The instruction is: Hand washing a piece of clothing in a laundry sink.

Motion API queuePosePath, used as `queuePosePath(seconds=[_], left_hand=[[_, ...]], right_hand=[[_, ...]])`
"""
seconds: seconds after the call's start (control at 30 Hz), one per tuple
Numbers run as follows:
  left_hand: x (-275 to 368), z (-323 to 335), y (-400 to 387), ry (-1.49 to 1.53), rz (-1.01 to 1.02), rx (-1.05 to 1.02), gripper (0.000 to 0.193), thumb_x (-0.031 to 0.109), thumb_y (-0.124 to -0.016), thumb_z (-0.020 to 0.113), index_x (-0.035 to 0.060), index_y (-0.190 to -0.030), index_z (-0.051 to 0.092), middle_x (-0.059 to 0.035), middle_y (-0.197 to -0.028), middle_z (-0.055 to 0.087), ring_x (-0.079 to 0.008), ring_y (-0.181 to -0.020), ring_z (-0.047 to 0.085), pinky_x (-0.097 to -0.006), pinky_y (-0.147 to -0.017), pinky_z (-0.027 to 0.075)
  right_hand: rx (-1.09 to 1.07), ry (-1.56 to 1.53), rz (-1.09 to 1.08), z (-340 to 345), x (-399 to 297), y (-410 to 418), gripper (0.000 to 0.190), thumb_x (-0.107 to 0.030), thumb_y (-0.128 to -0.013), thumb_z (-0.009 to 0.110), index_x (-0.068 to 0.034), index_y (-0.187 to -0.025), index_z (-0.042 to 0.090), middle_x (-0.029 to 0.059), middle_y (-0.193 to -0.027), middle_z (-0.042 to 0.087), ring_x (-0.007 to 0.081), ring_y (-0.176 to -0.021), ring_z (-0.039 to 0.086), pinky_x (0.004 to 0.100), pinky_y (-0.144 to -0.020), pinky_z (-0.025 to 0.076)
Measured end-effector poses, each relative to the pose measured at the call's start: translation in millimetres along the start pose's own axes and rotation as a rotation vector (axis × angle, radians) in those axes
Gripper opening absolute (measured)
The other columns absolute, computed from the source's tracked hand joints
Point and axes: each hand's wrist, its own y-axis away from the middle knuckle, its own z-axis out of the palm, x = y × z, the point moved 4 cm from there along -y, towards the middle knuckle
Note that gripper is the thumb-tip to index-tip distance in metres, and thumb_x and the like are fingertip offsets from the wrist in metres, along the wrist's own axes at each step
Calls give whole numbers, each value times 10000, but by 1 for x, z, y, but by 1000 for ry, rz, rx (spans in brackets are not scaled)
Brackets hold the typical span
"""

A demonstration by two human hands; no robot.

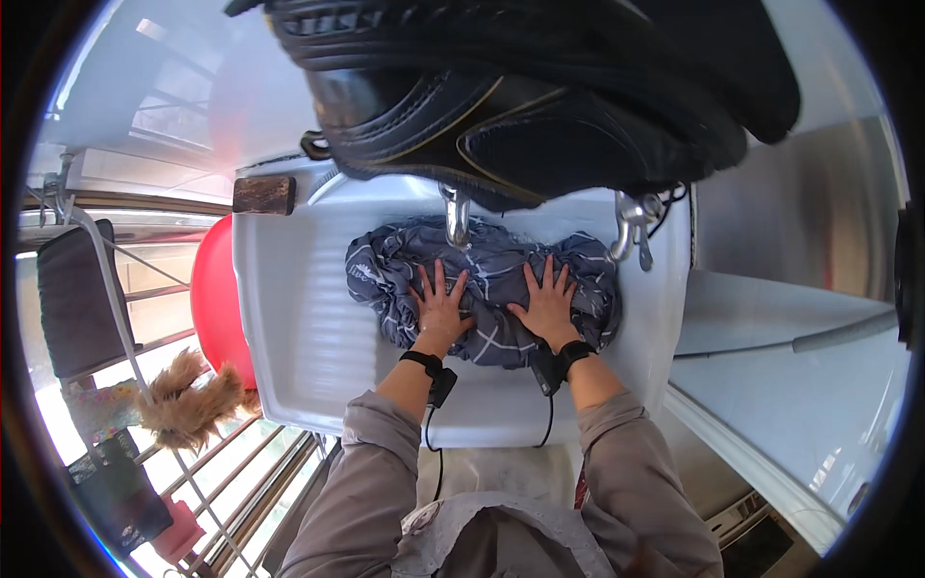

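Both my hands rest flat, fingers spread, on a bunched grey-blue cloth (498,332) with white lines and some printed lettering. My left hand (441,311) presses near its middle left, and my right hand (547,302) lies towards its right end. The cloth looks wet and heaped in a white laundry sink (311,390), right of the sink's ridged washboard part (340,289). Just above the cloth juts a chrome spout (457,220). Neither hand grips a fold that I can see. Black straps with small cabled devices circle both wrists.
A large black object with gold piping (535,123) overhangs the sink's back. At right is a second tap (636,224); a brown block (264,196) sits on the back-left rim. Beyond the left side stand a red basin (220,296) and a rack with hanging cloths (79,296).
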Motion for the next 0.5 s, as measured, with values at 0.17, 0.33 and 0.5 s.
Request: queuePosePath(seconds=[0.17, 0.33, 0.5], left_hand=[[-6, 13, -26, 97, 11, -53, 856, 319, -567, 743, 225, -1304, 319, -182, -1396, 69, -461, -1265, 42, -598, -984, 151], [-35, 9, -35, 312, 110, 224, 282, -25, -645, 524, 25, -921, 551, -220, -1094, 479, -413, -1124, 379, -381, -973, 325], [-91, -81, 38, 822, -99, 382, 384, -24, -640, 498, -3, -1023, 521, -192, -1021, 545, -342, -1013, 504, -391, -870, 386]], right_hand=[[28, 28, -71, 8, 6, -23, 856, -491, -652, 655, -140, -1330, 268, 216, -1378, 176, 469, -1245, 137, 612, -952, 183], [-113, -491, -194, -23, 31, -41, 973, -327, -562, 773, -49, -1320, 230, 220, -1315, 310, 405, -1218, 274, 461, -1006, 239], [-187, -348, -99, -29, 58, -23, 997, -235, -519, 797, -26, -1313, 231, 219, -1334, 280, 335, -1248, 267, 446, -1010, 244]])
